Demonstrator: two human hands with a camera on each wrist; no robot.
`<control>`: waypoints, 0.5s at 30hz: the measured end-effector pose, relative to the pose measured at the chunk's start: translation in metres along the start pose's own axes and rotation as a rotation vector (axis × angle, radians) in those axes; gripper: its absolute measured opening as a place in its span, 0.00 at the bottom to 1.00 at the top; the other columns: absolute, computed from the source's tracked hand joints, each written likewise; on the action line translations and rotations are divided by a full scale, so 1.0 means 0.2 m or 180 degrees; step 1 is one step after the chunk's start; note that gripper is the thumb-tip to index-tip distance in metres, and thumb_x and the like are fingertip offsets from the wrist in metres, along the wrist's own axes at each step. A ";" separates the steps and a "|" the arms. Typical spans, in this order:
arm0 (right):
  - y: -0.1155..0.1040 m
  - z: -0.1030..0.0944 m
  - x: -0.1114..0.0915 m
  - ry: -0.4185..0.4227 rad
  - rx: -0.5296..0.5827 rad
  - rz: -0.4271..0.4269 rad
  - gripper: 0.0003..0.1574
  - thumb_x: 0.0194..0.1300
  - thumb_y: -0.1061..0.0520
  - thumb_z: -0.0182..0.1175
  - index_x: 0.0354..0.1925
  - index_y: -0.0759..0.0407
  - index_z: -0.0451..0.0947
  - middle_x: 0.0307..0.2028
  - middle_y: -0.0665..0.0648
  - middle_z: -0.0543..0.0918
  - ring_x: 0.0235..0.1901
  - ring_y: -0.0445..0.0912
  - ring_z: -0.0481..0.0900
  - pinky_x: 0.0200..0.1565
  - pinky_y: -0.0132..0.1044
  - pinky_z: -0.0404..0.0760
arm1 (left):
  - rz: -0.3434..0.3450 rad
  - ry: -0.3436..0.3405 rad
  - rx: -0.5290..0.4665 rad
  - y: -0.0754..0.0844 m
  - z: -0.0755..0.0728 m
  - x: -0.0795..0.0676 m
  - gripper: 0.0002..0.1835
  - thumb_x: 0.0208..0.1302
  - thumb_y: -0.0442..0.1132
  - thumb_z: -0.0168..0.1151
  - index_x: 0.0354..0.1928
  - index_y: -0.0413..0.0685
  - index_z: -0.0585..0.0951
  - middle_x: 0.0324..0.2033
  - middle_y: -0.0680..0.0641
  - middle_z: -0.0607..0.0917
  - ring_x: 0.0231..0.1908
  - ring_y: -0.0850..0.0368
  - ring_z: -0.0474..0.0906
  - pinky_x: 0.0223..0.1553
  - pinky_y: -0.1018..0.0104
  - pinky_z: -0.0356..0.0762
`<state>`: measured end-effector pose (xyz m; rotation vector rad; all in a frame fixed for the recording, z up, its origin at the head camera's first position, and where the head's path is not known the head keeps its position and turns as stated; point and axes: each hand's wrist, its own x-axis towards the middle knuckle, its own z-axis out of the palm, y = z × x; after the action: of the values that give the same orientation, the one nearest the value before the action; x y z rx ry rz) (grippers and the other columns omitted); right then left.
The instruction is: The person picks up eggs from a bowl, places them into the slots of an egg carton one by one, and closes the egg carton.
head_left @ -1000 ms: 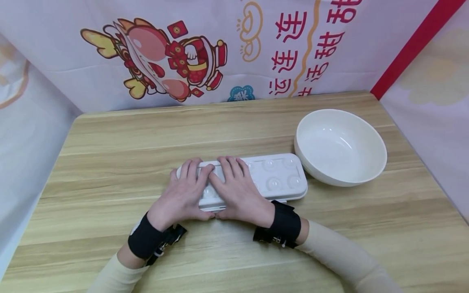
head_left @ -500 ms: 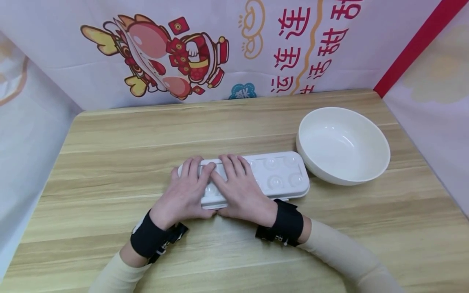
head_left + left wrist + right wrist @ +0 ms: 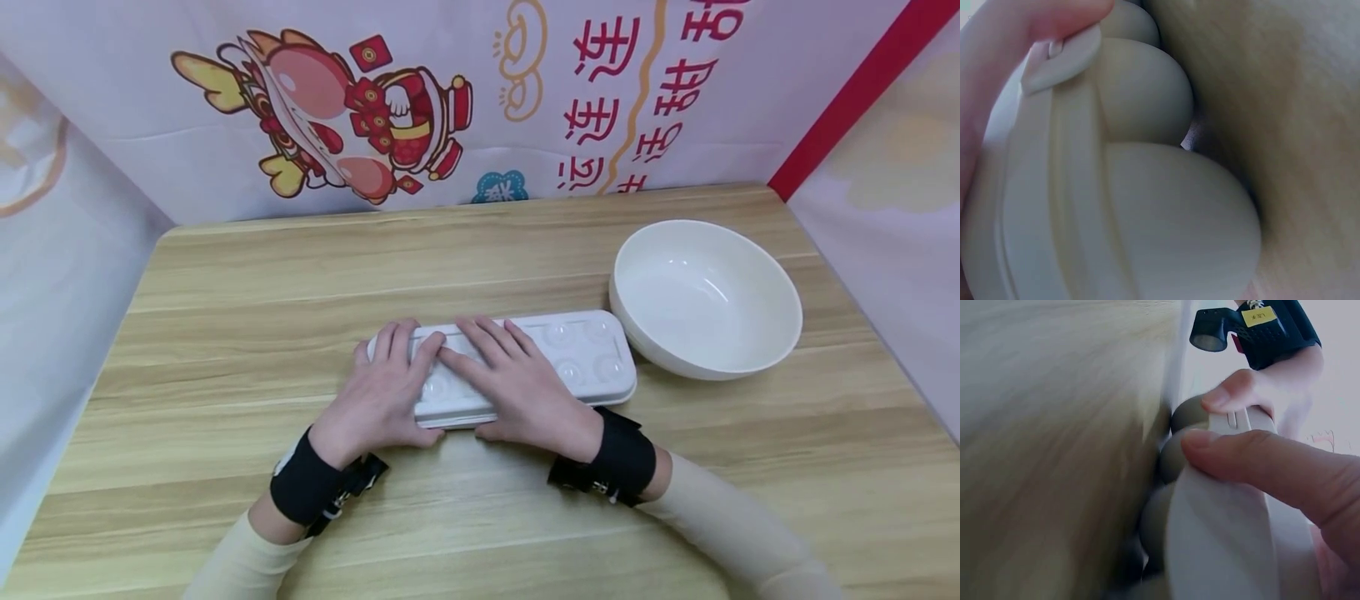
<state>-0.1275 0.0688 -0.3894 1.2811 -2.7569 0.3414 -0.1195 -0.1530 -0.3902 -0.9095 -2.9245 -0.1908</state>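
A long white plastic egg box (image 3: pixel 525 367), its lid dotted with clear round bumps, rests on the table, lid down. My left hand (image 3: pixel 378 400) grips its left end, fingers over the far edge and thumb along the near edge. Over the middle of the lid, my right hand (image 3: pixel 528 396) spans the box, with its thumb at the near side. The left wrist view shows the box's rounded cups (image 3: pixel 1179 219) and a small latch tab (image 3: pixel 1066 62) under a fingertip. In the right wrist view, my right thumb (image 3: pixel 1260 459) presses on the rim. The box's contents are hidden.
A large white bowl (image 3: pixel 705 300) stands just right of the box, close to its right end. The wooden table (image 3: pixel 300 267) meets a printed cloth backdrop (image 3: pixel 435 50) at its far edge. Pale cloth walls rise on both sides.
My right hand has slid a little to the right along the box, so the two thumbs now stand apart. The left hand stays in place on the box.
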 end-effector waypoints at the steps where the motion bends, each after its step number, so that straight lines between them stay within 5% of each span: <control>1: 0.01 -0.01 -0.01 -0.0027 0.0015 0.0014 0.64 0.41 0.41 0.78 0.72 0.50 0.60 0.72 0.63 0.54 0.71 0.57 0.49 0.69 0.52 0.46 | 0.0001 0.0003 -0.0002 0.00 0.00 0.00 0.59 0.30 0.64 0.76 0.65 0.44 0.63 0.60 0.29 0.62 0.59 0.31 0.58 0.47 0.32 0.65; 15: 0.13 -0.08 -0.17 -0.0245 0.0154 0.0245 0.64 0.42 0.48 0.79 0.73 0.47 0.57 0.73 0.55 0.54 0.72 0.53 0.46 0.69 0.54 0.41 | -0.0070 -0.0119 -0.0074 0.01 -0.01 0.02 0.60 0.29 0.63 0.77 0.65 0.46 0.60 0.61 0.30 0.60 0.59 0.31 0.57 0.47 0.33 0.65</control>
<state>-0.1256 0.1140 -0.3846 1.2259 -2.8855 0.3743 -0.1215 -0.1503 -0.3874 -0.8940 -2.9739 -0.2120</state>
